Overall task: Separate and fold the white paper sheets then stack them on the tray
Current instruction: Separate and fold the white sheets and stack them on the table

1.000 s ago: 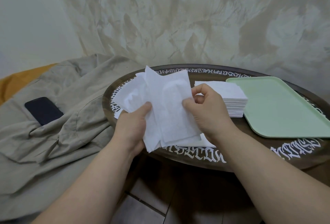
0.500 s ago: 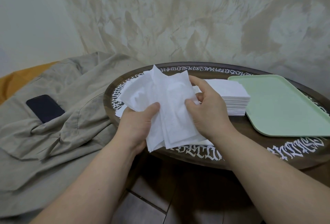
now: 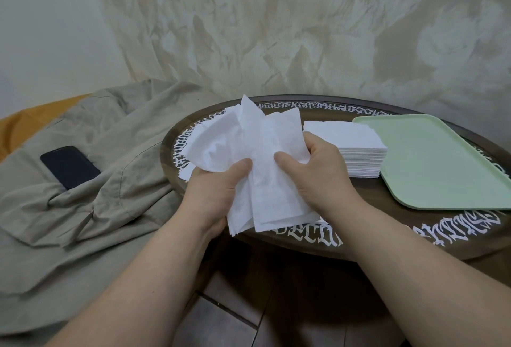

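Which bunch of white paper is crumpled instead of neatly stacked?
The sheets held in both hands; the stack beside the green tray lies flat and squared.

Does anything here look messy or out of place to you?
A little. The sheets gripped by the left hand and right hand are crumpled and fanned out unevenly, unlike the neat stack beside the tray. A dark phone lies on rumpled beige cloth left of the table, unrelated to the work.
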A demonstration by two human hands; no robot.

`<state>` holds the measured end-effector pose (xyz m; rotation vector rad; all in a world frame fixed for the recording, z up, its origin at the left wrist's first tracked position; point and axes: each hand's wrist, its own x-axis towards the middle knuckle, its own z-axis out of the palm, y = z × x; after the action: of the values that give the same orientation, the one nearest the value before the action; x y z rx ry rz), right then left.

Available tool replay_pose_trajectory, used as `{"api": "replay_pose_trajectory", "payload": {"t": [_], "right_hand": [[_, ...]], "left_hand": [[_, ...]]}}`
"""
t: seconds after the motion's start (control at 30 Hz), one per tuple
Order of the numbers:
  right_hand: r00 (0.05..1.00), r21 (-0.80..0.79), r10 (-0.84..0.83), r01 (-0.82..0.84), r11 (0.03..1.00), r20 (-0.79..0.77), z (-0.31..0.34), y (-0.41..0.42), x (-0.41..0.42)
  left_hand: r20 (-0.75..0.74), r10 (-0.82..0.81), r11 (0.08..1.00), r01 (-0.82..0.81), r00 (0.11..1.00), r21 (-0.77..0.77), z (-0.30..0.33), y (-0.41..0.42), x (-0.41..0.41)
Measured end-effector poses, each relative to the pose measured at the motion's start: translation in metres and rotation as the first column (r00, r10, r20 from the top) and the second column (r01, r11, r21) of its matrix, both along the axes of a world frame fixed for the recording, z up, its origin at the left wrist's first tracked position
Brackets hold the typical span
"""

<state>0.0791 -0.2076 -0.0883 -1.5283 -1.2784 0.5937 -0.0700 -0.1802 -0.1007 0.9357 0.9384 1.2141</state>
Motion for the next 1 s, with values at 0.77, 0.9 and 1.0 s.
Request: {"api": "replay_pose_trajectory", "payload": {"t": [0.77,0.9,1.0], "right_hand": [[0.965,-0.060,0.114,-0.131,0.990,-0.235,-0.0013,-0.0024,0.0027],[0.969,-0.005,0.104,-0.108,0.994,-0.226,-0.0006,-0.0014,0.0013],[0.948,0.030,0.042,-0.034,0.999,-0.314,-0.0002,0.0011,0.0030]], "left_hand": [[0.081,-0.030,0.999,0.033,0.996,-0.040,0.0051,-0.0026,0.0009],[0.036,0.038,0.999,-0.038,0.999,-0.016,0.0002,-0.0006,0.0017],[0.011,0.064,0.998,-0.064,0.998,0.001,-0.0012,0.0015,0.0001]]}}
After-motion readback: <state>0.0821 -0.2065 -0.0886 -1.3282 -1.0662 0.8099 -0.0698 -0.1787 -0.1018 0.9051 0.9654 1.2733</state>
